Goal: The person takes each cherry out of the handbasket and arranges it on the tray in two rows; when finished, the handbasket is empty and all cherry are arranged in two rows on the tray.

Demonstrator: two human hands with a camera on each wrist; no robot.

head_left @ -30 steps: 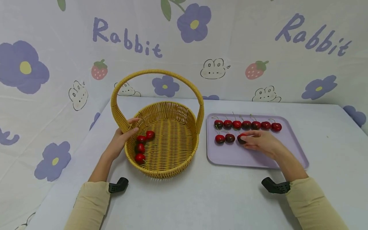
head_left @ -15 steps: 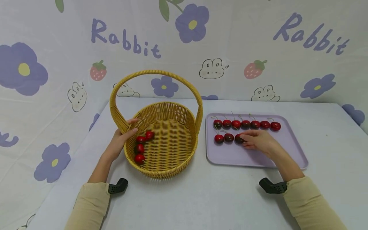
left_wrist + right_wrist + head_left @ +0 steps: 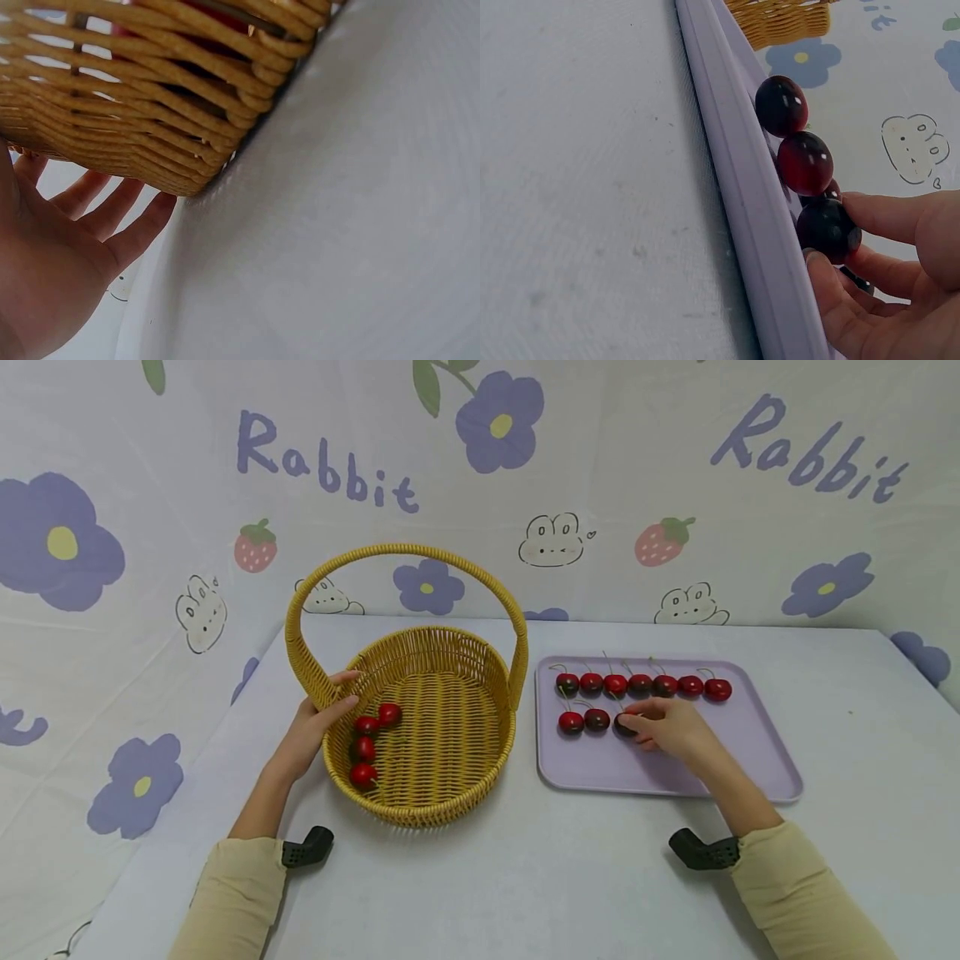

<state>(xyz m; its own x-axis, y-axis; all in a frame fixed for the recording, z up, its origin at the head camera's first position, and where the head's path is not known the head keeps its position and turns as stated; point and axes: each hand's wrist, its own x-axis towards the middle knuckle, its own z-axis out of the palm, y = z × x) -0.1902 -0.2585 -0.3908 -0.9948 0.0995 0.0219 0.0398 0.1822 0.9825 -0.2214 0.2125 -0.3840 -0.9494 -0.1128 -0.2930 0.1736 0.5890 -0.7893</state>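
Note:
On the lilac tray, my right hand pinches a dark red cherry between thumb and fingers. It is the rightmost of a short front row, beside another dark cherry and a brighter one. The right wrist view shows the held cherry low by the tray's rim. My left hand grips the left rim of a yellow wicker basket near its handle base, thumb inside. Its other fingers touch the woven outer wall. Several red cherries lie along the basket's left side.
A back row of several stemmed cherries lines the tray's far side. The basket's tall handle arches above it. Behind the white table hangs a patterned cloth.
The right hand has shifted the pinched cherry slightly left, closer to its neighbour, and its wrist has moved a little left. The left hand stays on the basket.

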